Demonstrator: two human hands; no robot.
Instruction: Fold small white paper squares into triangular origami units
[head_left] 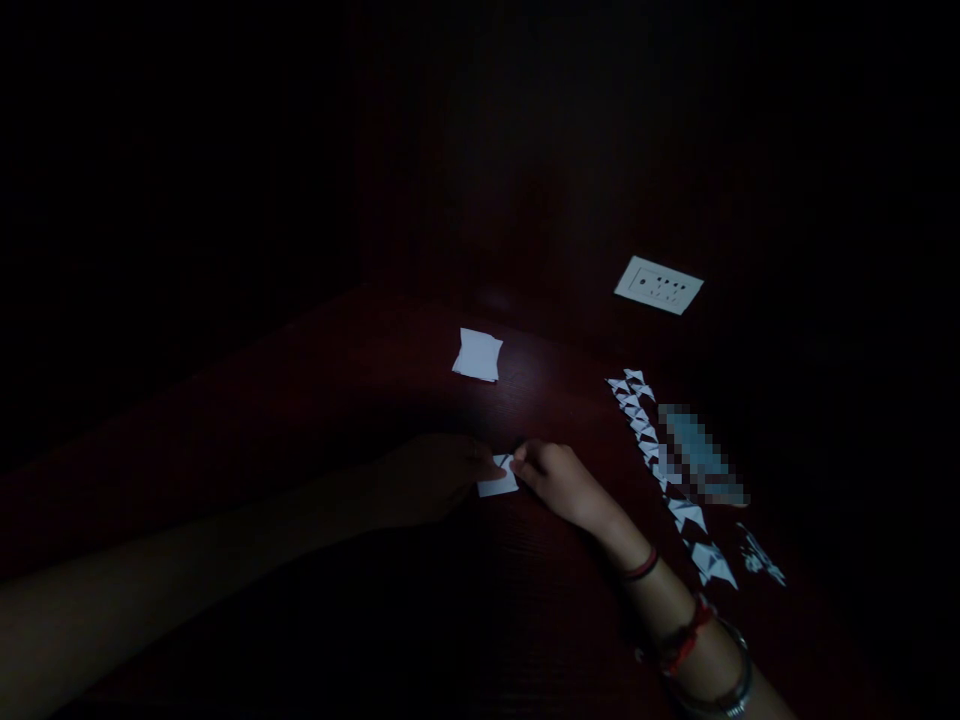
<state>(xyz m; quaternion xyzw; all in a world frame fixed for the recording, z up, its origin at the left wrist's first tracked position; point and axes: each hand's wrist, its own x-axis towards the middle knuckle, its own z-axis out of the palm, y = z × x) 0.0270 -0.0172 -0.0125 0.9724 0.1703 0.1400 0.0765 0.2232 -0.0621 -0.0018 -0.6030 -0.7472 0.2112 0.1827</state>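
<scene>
A small white sheet of paper (498,487) lies on the dark reddish table between my two hands, with a crease or folded edge near its top. My left hand (442,475), deep in shadow, has its thumb pressed on the paper's left part. At the paper's upper right corner, my right hand (553,480) pinches the edge between curled fingers. Beyond both hands sits a short stack of white paper squares (478,355). The fingers of my left hand under the thumb are mostly lost in the dark.
A row of folded white paper pieces (643,432) runs down the right side, ending in larger ones (712,565). Beside it are a blurred-out bluish item (701,452) and a small white tangled thing (759,560). A socket plate (659,285) is on the back panel. Light is dim.
</scene>
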